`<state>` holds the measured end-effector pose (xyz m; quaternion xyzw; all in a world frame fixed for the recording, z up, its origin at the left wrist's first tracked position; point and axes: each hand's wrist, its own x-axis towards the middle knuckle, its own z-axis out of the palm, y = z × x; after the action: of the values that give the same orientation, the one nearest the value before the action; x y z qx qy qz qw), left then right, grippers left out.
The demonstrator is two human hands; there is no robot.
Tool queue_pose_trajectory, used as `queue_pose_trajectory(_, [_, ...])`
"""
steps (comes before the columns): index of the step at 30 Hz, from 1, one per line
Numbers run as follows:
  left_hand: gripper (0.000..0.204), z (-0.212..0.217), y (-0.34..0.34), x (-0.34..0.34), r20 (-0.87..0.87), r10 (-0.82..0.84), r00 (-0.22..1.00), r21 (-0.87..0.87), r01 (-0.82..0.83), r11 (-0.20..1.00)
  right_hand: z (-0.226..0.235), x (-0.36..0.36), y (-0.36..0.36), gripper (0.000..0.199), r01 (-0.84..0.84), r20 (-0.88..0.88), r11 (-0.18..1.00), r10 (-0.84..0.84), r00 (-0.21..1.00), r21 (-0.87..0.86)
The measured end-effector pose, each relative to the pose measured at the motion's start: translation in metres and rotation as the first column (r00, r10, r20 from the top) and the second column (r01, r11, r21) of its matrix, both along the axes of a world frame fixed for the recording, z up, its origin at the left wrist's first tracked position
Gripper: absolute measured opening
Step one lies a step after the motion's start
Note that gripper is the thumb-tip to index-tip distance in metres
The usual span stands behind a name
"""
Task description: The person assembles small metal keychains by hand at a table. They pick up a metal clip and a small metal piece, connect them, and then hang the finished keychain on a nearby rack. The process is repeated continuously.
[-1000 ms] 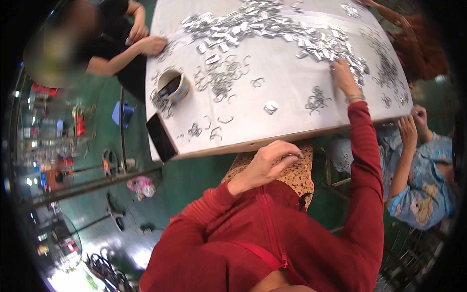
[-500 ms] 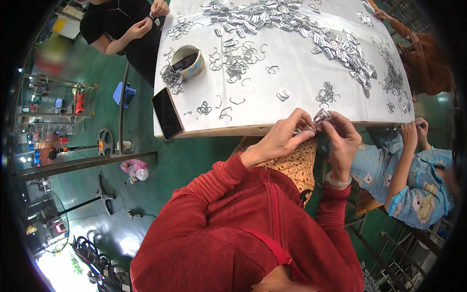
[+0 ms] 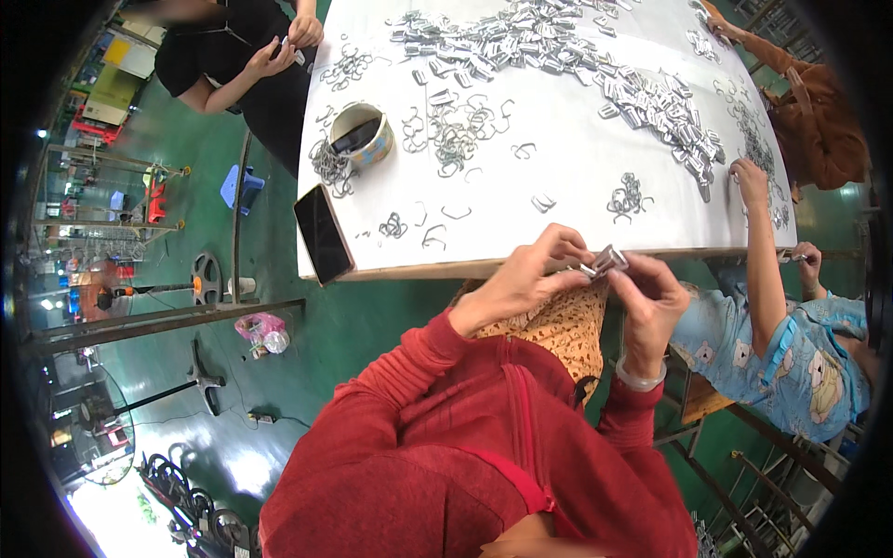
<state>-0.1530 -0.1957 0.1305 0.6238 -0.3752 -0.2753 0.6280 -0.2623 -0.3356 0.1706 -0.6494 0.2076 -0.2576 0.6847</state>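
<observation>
By table edge (image 3: 419, 271), hands close together: left hand (image 3: 526, 282) pinching small metal piece (image 3: 587, 272), right hand (image 3: 652, 302) silver buckle (image 3: 609, 259).

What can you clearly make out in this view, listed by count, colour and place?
Broad cloth-like table top: one, white, upper centre
Slotted metal buckles: many, silver, mainly heaped across the table's far half
Bent wire hooks: many, grey, scattered clusters on table
Round patterned tub: one, whitish, table's left; dark object inside
Rectangular phone: one, black, table's near-left corner
Plastic stool: one, blue, floor left
Plastic bag: one, pink, floor left
Co-workers: three, wearing black, brown, patterned blue; left, far right, right
Held buckle: one, silver, right fingertips
Left hand: one, red sleeve, before table edge
Right hand: one, red sleeve, beside left
</observation>
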Motion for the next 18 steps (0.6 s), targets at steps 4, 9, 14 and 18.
queue_pose_trajectory(4, [0.02, -0.02, -0.009, 0.092, 0.366, 0.34, 0.866, 0.094, -0.398, 0.913, 0.006, -0.002, -0.001, 0.023, -0.067, 0.052, 0.997, 0.065, 0.997, 0.044])
queue_pose_trajectory(9, [0.019, -0.062, -0.038, 0.206, 0.8, 0.235, 0.552, 0.284, -0.694, 0.661, 0.008, -0.003, -0.002, 0.024, -0.102, 0.015, 0.993, 0.101, 0.995, 0.067])
queue_pose_trajectory(14, [0.01, -0.074, -0.054, 0.214, 0.858, 0.095, 0.505, 0.338, -0.694, 0.635, 0.009, -0.007, -0.002, 0.023, -0.09, -0.016, 0.995, 0.091, 0.996, 0.044])
queue_pose_trajectory(18, [0.011, -0.077, -0.044, 0.204, 0.684, 0.365, 0.631, 0.158, -0.617, 0.771, 0.008, -0.007, 0.003, 0.019, -0.062, 0.015, 0.994, 0.061, 0.998, 0.094])
